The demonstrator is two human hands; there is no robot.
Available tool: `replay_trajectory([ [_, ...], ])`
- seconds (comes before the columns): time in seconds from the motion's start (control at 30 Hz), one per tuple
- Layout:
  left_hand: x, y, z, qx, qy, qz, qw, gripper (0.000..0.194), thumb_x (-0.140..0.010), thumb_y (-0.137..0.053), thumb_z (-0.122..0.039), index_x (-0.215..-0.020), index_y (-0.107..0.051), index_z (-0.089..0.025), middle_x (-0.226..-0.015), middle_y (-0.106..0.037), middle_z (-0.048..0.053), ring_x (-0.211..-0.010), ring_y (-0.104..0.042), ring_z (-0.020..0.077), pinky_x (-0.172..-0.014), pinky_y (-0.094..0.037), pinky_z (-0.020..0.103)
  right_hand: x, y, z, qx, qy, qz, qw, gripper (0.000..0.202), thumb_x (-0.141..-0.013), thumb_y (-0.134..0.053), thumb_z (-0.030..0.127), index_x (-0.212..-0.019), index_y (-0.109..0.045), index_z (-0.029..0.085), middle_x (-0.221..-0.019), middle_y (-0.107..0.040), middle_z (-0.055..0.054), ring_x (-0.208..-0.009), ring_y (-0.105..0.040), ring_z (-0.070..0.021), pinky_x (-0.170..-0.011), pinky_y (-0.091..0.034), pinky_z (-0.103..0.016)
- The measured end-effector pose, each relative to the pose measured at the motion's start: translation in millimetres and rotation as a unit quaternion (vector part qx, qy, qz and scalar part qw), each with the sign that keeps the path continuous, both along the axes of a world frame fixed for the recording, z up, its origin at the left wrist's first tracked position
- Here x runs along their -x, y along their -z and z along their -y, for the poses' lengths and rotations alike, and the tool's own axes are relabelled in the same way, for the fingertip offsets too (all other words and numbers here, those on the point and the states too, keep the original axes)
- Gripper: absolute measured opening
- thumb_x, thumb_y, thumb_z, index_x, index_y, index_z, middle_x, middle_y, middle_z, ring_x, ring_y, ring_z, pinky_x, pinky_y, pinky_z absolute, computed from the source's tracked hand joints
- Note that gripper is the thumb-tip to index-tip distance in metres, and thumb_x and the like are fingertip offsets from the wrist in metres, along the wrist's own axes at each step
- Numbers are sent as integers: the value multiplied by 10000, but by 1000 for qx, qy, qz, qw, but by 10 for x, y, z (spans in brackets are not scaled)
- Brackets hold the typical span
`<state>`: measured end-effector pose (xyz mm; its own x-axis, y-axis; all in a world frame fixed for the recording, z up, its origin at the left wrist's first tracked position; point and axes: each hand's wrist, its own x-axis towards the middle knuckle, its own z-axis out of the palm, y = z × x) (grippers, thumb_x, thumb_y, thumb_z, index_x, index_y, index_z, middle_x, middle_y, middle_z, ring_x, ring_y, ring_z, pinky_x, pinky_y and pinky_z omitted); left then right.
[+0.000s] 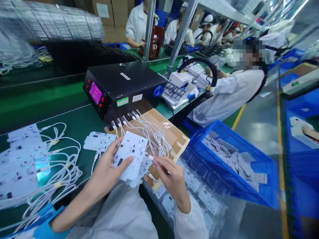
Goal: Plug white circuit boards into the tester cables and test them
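My left hand (109,166) grips a small stack of white circuit boards (133,154), its thumb across the top board. At the boards' right edge, my right hand (171,176) pinches a white cable plug (151,157). Whether the plug sits fully in a board's socket I cannot tell. White cables (157,139) run from the front of a black test box (124,83) with a lit pink screen, coiling over a cardboard sheet (178,139). Left of my hands, another white board (98,141) lies on the green table with a cable at its lower edge.
Joined white boards (20,159) and a tangle of white cables (59,172) cover the table's left. To the right stands a blue bin (249,146) holding grey-white pieces, beside trays of boards (194,179). A co-worker in white (231,89) sits beyond; metal posts (183,33) rise behind the box.
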<state>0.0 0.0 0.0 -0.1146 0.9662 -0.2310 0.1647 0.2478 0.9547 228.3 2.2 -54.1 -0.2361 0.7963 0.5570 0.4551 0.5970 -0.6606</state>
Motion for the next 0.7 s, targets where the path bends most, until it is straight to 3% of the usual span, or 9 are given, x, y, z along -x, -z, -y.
replay_trajectory([
  [0.13,41,3,-5,7,17,-24,1000,759,-831,-785,-509,-1493,-513,-256,-1506,-631,91,-1416,-581,305,-1169,-510,419,-31,-2,2,-3,-20,54,998,268,-994,-619,70,-1197,-699,225,-1064,-795,-71,-933,-771,-170,-744,-637,-260],
  [0.37,-16,61,31,24,20,24,999,851,-822,-796,-552,-1546,-471,-243,-1402,-699,115,-1275,-684,334,-1008,-619,434,-46,-6,21,-24,15,61,998,345,-999,-574,32,-1250,-668,248,-1044,-784,-55,-889,-759,-157,-658,-602,-244],
  [0.53,-44,-2,-12,51,20,45,997,878,-797,-819,-573,-1535,-472,-250,-1248,-768,117,-1075,-767,336,-839,-667,415,-91,-19,16,5,2,42,999,294,-1016,-578,82,-1222,-679,266,-1064,-770,-46,-847,-740,-149,-686,-600,-254],
  [0.63,-69,-40,-32,77,29,90,993,896,-805,-821,-550,-1555,-415,-275,-1224,-777,108,-960,-792,308,-769,-672,402,-354,79,-7,54,92,48,993,180,-1023,-633,256,-1196,-681,258,-1160,-713,-83,-665,-641,-120,-620,-577,-288],
  [0.7,-83,-45,-41,79,27,101,991,881,-814,-812,-530,-1552,-404,-275,-1274,-759,116,-962,-793,299,-773,-670,400,-618,219,-27,80,201,64,974,283,-999,-654,444,-1181,-665,228,-1167,-674,-127,-738,-646,-171,-681,-593,-361],
])
